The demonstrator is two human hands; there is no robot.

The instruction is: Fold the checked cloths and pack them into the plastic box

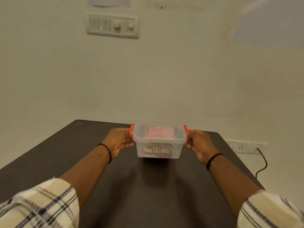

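A clear plastic box [179,149] with a lid and two orange side clips stands on the dark table [148,186] near its far edge. Folded red-and-white checked cloths [159,132] fill it and show through the lid and the front wall. My left hand [118,140] grips the box's left side at the orange clip [131,129]. On the opposite side my right hand [199,143] holds the box at the other clip [186,129]. Both arms reach forward over the table.
A pale wall rises straight behind the table, with a switch panel [113,26] high up. Low on the right wall is a socket [241,147] with a black cable [262,163] hanging down beside the table's right edge.
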